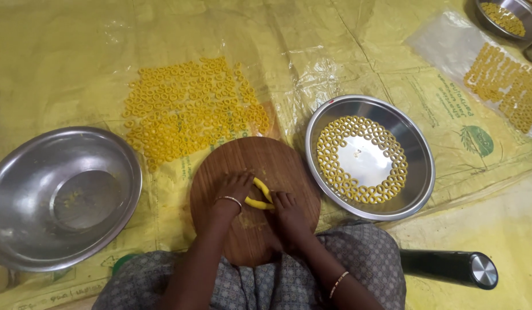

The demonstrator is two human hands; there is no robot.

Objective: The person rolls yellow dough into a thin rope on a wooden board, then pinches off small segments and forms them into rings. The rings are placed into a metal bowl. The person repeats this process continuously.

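Yellow plastic sheeting (76, 51) covers the floor; mid-frame, on a round wooden board (289, 166), our left hand (234, 189) and right hand (289, 215) pinch a yellow dough strip (260, 195), fingers narrow, curling it against the firm surface.

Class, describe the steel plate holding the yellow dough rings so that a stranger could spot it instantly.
Start at the round wooden board in the middle. Just to its right lies a shallow round steel plate. Unlike the deep, nearly empty steel bowl on the left, it carries yellow dough rings in a band around a bare centre.

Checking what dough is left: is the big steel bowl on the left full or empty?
Nearly empty: the large round steel bowl shows its bare shiny bottom, with only a few yellow crumbs.
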